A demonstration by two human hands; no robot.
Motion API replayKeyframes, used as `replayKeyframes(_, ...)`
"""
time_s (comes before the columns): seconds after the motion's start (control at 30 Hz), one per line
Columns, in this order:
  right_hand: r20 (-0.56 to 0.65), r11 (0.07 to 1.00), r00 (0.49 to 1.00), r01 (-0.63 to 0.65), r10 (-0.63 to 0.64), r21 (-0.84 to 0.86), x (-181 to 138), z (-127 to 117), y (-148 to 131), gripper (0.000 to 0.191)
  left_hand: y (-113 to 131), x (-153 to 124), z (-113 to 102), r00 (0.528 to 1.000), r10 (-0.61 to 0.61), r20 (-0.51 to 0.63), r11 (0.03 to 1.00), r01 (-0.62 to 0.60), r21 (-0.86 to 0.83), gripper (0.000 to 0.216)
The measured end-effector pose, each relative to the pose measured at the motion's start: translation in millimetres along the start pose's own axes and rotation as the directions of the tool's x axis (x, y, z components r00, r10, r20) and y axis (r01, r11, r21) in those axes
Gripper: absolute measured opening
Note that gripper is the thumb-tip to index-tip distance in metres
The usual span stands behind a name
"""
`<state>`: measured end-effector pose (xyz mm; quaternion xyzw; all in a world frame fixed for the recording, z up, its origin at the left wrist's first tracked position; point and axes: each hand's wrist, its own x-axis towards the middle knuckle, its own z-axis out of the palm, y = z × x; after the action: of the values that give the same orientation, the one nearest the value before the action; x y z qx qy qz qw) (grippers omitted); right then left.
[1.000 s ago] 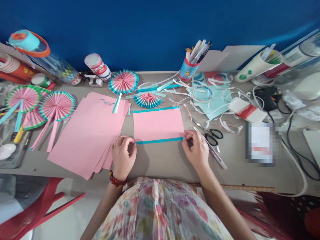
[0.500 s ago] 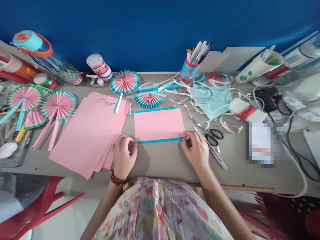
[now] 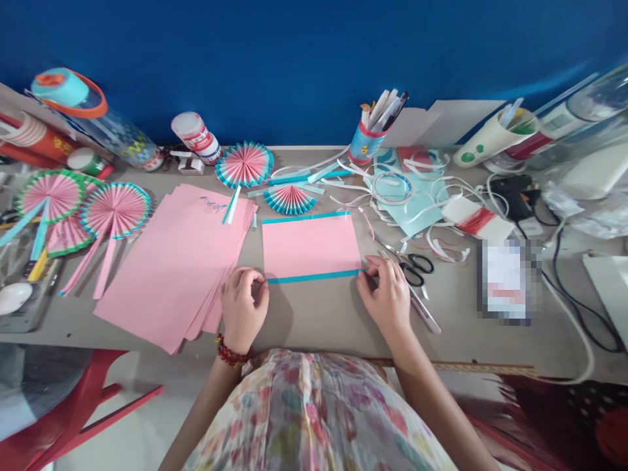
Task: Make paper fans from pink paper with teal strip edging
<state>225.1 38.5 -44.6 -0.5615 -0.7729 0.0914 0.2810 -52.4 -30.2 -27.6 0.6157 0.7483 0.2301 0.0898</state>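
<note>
A pink paper sheet (image 3: 310,246) lies flat on the table in front of me, with teal strips along its far and near edges. My left hand (image 3: 242,307) pinches the left end of the near teal strip (image 3: 314,277). My right hand (image 3: 386,293) pinches the strip's right end. Both hands rest on the tabletop with their fingers curled.
A stack of pink sheets (image 3: 171,261) lies to the left, with finished paper fans (image 3: 112,210) beyond it. Scissors (image 3: 415,268) and a pen lie right of my right hand. Paper scraps (image 3: 417,190), a pen cup (image 3: 366,140), a glue bottle (image 3: 196,135) and a glue gun (image 3: 513,190) crowd the back.
Both hands stay at the ends of the teal strip. The view has shifted slightly; nothing on the table has moved.
</note>
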Motion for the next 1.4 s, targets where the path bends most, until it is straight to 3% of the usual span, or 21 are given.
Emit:
replayKeyframes(0.27,-0.031,1.0,0.999,0.015,-0.014,0.024,-0.6,1.1,3.0,0.029,-3.8,-1.5,1.4,1.0,0.014,-0.022,0.999,-0.015,-0.034,0.014)
replayKeyframes(0.43,-0.04,0.999,0.998,0.038,-0.038,0.011,-1.4,0.8,2.6,0.028,-9.5,-6.4,-2.2,1.0,0.012,-0.011,0.99,-0.013,-0.137,0.018)
replayKeyframes(0.6,-0.022,0.999,0.999,0.048,-0.048,0.015,0.3,-3.1,-1.5,0.022,-15.8,-11.5,-17.2,0.995,0.018,-0.094,0.96,-0.043,-0.277,0.028)
replayKeyframes(0.67,-0.011,0.997,0.997,0.072,-0.071,0.014,1.6,-7.7,-6.8,0.022,-15.9,-12.0,-23.0,0.993,0.104,-0.064,0.978,-0.114,-0.177,0.033)
replayKeyframes(0.73,0.022,0.995,0.994,0.104,-0.104,0.0,1.4,-13.8,-14.2,0.025,-14.7,-13.0,-25.8,0.972,0.23,0.04,0.973,-0.229,-0.017,0.038)
replayKeyframes(0.83,0.141,0.985,0.978,0.164,-0.156,-0.053,-4.8,-22.0,-24.6,0.032,-14.6,-17.0,-23.1,0.9,0.369,0.233,0.904,-0.405,0.133,0.052)
replayKeyframes(0.93,0.254,0.967,0.951,0.217,-0.179,-0.131,-16.6,-24.4,-27.2,0.043,-18.9,-22.6,-17.1,0.852,0.413,0.322,0.858,-0.483,0.177,0.068)
replayKeyframes(1.13,0.24,0.964,0.965,0.161,-0.109,-0.211,-31.8,-21.0,-18.0,0.043,-29.0,-32.1,-17.6,0.888,0.36,0.288,0.855,-0.437,0.28,0.067)
replayKeyframes(1.4,0.161,0.964,0.972,0.199,-0.172,-0.174,-37.7,-14.2,-10.4,0.051,-32.3,-42.0,-20.2,0.92,0.324,0.221,0.869,-0.382,0.315,0.064)
